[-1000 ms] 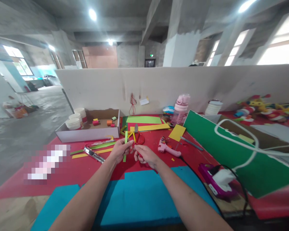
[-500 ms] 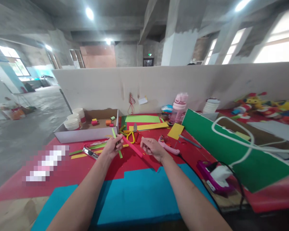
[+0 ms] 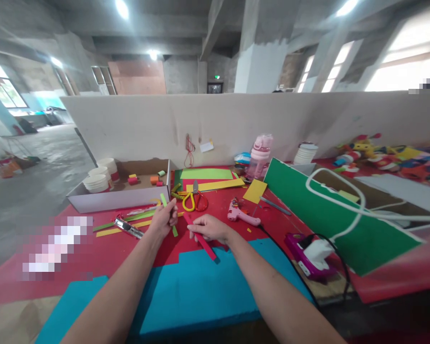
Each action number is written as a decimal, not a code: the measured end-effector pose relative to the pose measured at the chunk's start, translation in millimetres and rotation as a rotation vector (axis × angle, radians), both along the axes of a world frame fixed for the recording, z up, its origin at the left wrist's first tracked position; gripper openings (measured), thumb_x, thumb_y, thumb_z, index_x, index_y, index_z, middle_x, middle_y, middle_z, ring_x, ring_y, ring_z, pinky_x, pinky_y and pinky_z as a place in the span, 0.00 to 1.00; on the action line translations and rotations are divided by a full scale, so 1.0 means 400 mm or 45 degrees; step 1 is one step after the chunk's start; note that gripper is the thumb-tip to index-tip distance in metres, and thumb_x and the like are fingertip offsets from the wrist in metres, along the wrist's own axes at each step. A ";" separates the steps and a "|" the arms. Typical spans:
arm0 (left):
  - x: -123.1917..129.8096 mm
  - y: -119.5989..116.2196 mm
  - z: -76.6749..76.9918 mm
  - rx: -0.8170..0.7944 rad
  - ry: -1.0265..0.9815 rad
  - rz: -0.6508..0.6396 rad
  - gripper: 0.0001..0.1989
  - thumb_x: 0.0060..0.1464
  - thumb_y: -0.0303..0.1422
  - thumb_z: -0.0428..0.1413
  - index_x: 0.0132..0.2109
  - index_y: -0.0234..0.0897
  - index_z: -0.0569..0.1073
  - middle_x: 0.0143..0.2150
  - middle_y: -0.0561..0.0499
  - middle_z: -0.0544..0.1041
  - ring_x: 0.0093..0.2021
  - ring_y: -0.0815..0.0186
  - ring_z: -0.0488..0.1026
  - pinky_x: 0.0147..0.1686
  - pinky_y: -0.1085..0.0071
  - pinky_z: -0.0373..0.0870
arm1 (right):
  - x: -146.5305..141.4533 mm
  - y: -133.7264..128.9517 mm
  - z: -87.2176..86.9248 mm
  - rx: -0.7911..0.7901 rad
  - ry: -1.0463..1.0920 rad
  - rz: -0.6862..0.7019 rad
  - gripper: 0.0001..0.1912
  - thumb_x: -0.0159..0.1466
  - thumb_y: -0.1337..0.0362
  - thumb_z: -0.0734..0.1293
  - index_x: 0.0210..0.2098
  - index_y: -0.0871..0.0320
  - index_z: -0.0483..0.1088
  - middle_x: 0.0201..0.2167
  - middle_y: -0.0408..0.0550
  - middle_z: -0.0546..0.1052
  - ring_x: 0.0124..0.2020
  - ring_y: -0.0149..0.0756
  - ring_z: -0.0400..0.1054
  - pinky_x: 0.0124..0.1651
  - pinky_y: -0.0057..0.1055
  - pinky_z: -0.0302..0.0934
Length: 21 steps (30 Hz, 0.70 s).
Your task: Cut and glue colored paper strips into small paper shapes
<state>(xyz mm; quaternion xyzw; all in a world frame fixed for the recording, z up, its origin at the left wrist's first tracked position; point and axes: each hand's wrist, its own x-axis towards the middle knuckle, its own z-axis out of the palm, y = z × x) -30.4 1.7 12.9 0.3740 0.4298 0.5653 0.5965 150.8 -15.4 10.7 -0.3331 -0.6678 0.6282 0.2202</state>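
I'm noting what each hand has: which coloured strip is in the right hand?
The right hand holds the pinkish-red strip; its colour sets it apart from the light-green strip in the left hand.

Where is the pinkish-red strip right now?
Head view, below centre: the pinkish-red strip is in the right hand, between the green strip in the left hand and the pink glue gun to the right.

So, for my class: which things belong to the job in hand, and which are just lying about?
In the job, apparently:
green strip, in the left hand
red strip, in the right hand
pink glue gun, perhaps, though unheld

Probably just lying about:
pink bottle
white cups
toy-like figures
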 end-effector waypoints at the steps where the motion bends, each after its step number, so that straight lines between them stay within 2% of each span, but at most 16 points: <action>1: -0.004 -0.001 0.005 0.009 0.006 -0.017 0.17 0.44 0.41 0.63 0.26 0.33 0.66 0.15 0.59 0.62 0.11 0.79 0.52 0.12 0.79 0.45 | -0.002 0.002 -0.002 0.014 0.011 -0.068 0.22 0.58 0.47 0.66 0.25 0.62 0.71 0.16 0.42 0.71 0.13 0.21 0.52 0.17 0.22 0.43; 4: -0.004 -0.010 0.019 0.012 0.027 -0.112 0.16 0.42 0.37 0.65 0.35 0.34 0.69 0.18 0.60 0.62 0.13 0.79 0.54 0.13 0.80 0.47 | -0.006 0.017 -0.011 0.090 0.071 -0.323 0.22 0.58 0.45 0.64 0.27 0.60 0.70 0.17 0.40 0.69 0.14 0.22 0.53 0.18 0.22 0.45; 6: 0.002 -0.018 0.024 -0.029 0.016 -0.163 0.17 0.45 0.37 0.63 0.41 0.37 0.70 0.21 0.60 0.63 0.14 0.78 0.56 0.13 0.80 0.50 | -0.003 0.032 -0.019 0.212 0.087 -0.493 0.22 0.59 0.45 0.63 0.28 0.59 0.70 0.17 0.39 0.68 0.14 0.22 0.52 0.18 0.22 0.45; 9: 0.011 -0.025 0.025 -0.088 -0.010 -0.286 0.13 0.50 0.37 0.59 0.42 0.37 0.70 0.25 0.55 0.68 0.17 0.76 0.59 0.14 0.79 0.55 | 0.005 0.050 -0.027 0.414 0.088 -0.695 0.18 0.58 0.48 0.65 0.26 0.58 0.70 0.19 0.40 0.68 0.18 0.25 0.56 0.20 0.23 0.49; 11: 0.016 -0.031 0.023 -0.092 -0.014 -0.412 0.11 0.51 0.35 0.58 0.41 0.35 0.71 0.25 0.54 0.69 0.17 0.76 0.59 0.14 0.79 0.56 | 0.007 0.053 -0.027 0.408 0.174 -0.761 0.16 0.56 0.50 0.67 0.28 0.58 0.70 0.20 0.40 0.68 0.19 0.26 0.57 0.21 0.23 0.50; 13: 0.024 -0.038 0.022 -0.070 -0.015 -0.535 0.10 0.53 0.37 0.56 0.39 0.34 0.71 0.23 0.53 0.69 0.15 0.76 0.58 0.13 0.79 0.54 | 0.004 0.049 -0.024 0.292 0.331 -0.715 0.17 0.56 0.49 0.67 0.34 0.58 0.71 0.22 0.40 0.69 0.20 0.25 0.57 0.23 0.24 0.53; 16: 0.042 -0.050 0.023 0.001 -0.019 -0.677 0.13 0.55 0.40 0.53 0.36 0.33 0.70 0.21 0.53 0.69 0.13 0.77 0.55 0.12 0.79 0.51 | -0.005 0.040 -0.020 0.122 0.505 -0.502 0.23 0.56 0.48 0.67 0.44 0.57 0.71 0.28 0.42 0.71 0.25 0.27 0.63 0.29 0.25 0.58; 18: 0.053 -0.055 0.021 0.023 -0.011 -0.735 0.13 0.55 0.40 0.53 0.33 0.32 0.70 0.21 0.52 0.70 0.12 0.77 0.55 0.13 0.78 0.51 | -0.011 0.035 -0.021 0.077 0.538 -0.410 0.24 0.56 0.48 0.67 0.45 0.57 0.71 0.27 0.41 0.70 0.26 0.28 0.65 0.32 0.26 0.59; 21: 0.064 -0.055 0.014 0.014 0.021 -0.718 0.14 0.54 0.41 0.54 0.31 0.32 0.70 0.21 0.50 0.72 0.12 0.77 0.56 0.14 0.77 0.51 | -0.018 0.035 -0.027 0.072 0.569 -0.396 0.22 0.57 0.49 0.67 0.43 0.58 0.71 0.22 0.39 0.68 0.23 0.27 0.64 0.30 0.26 0.58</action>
